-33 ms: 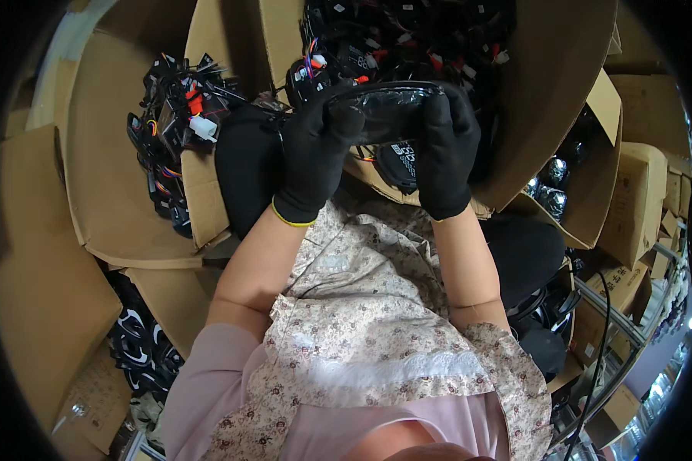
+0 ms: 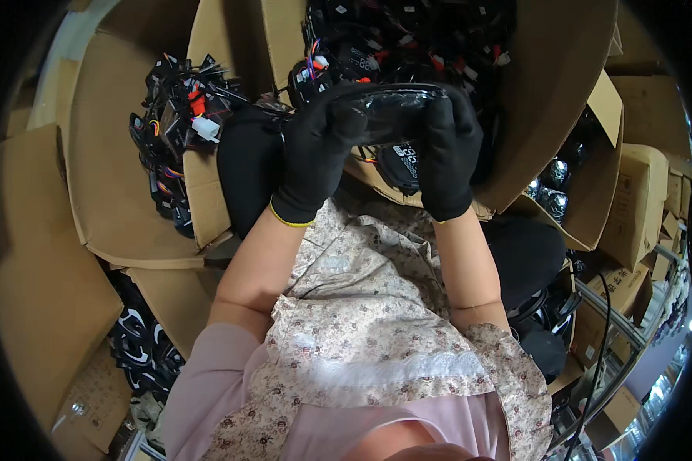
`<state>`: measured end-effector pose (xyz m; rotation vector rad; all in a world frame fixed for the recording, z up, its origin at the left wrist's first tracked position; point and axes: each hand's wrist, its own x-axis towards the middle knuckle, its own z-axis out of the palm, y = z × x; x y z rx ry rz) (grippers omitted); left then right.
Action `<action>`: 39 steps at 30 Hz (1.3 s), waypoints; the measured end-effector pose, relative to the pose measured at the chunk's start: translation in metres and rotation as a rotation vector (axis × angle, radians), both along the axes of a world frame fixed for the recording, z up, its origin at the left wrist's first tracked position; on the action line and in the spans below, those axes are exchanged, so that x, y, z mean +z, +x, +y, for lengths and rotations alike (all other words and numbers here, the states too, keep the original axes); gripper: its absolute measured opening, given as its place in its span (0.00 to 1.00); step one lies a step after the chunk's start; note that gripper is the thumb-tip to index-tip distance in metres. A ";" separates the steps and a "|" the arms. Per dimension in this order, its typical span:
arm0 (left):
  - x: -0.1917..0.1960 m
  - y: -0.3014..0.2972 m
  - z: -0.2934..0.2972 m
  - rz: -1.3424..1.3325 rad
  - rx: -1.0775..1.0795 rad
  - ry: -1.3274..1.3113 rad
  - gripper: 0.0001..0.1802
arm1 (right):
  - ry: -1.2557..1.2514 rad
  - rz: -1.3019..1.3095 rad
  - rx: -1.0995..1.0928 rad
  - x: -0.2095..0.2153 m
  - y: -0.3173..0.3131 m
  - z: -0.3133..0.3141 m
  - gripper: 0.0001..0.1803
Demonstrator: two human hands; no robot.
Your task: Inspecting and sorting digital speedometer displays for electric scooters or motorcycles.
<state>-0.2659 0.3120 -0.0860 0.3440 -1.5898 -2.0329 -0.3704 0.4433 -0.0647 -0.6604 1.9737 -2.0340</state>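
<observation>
Both of my hands wear black knit gloves and hold up a black, glossy display unit with a rounded upper edge. My left hand grips its left end, while my right hand is closed round the right end. The unit's far side is hidden from me. Just below it, another black display unit with pale printed markings lies in the box, partly covered by my right hand.
Ahead, a large cardboard box holds many black units with wires and connectors. The left box contains wired units with red and white plugs. Smaller boxes stack at right beside a metal rack. Black parts lie lower left.
</observation>
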 end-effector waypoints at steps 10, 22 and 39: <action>0.005 0.005 -0.017 0.148 -0.144 -0.143 0.23 | -0.214 0.314 0.238 -0.004 -0.018 0.019 0.14; 0.034 0.007 -0.014 0.133 0.005 -0.818 0.15 | -0.222 0.567 0.137 0.003 -0.008 0.019 0.18; 0.031 0.013 -0.018 0.200 0.054 -0.836 0.14 | -0.056 0.848 0.052 0.020 -0.002 0.006 0.28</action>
